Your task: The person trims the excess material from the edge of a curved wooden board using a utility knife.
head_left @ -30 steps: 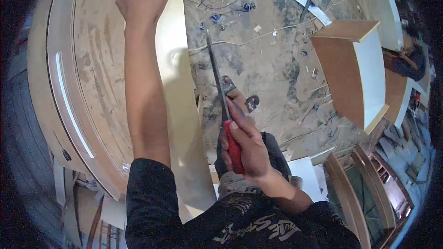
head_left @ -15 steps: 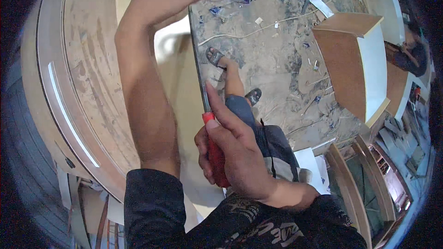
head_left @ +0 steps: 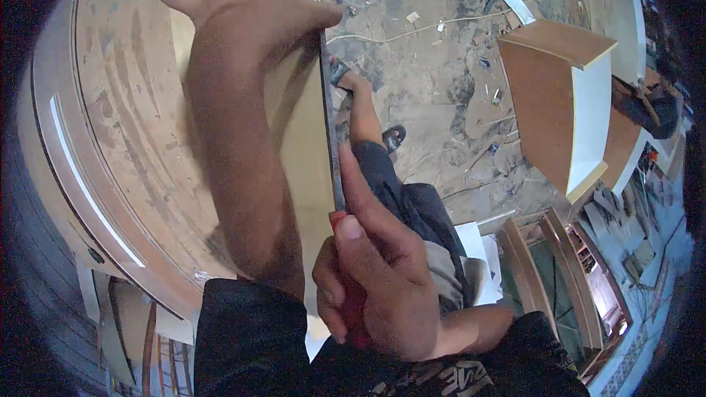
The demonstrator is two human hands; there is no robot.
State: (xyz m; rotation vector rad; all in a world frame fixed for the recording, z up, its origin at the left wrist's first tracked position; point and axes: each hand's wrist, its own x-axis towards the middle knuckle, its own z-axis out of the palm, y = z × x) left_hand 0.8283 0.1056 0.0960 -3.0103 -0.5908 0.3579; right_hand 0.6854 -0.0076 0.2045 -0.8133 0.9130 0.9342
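Note:
My right hand (head_left: 382, 279) is wrapped around the red handle (head_left: 356, 309) of a long, flat, dark file (head_left: 334, 140), its index finger stretched along the blade. The blade lies along the right-hand edge of a pale yellowish panel (head_left: 301, 114). Toward the far end of that panel, my left hand (head_left: 246, 0) is open with fingers spread, palm toward the surface. Its thumb reaches over the edge by the blade's far end. The upper frame edge cuts off some of the left fingertips, and my left forearm covers much of the panel.
A stained wooden work surface (head_left: 125, 95) extends on the left. Brown-and-white cabinet box (head_left: 548, 103) stands at right, with a person (head_left: 651, 110) beyond it. Cables (head_left: 434, 26) and scraps litter the floor (head_left: 434, 110). Wooden frames (head_left: 526, 261) lie at lower right.
My right hand and the file have shifted slightly nearer to me. My left hand has come down toward the panel edge, its fingers more spread. The whole view has shifted a little.

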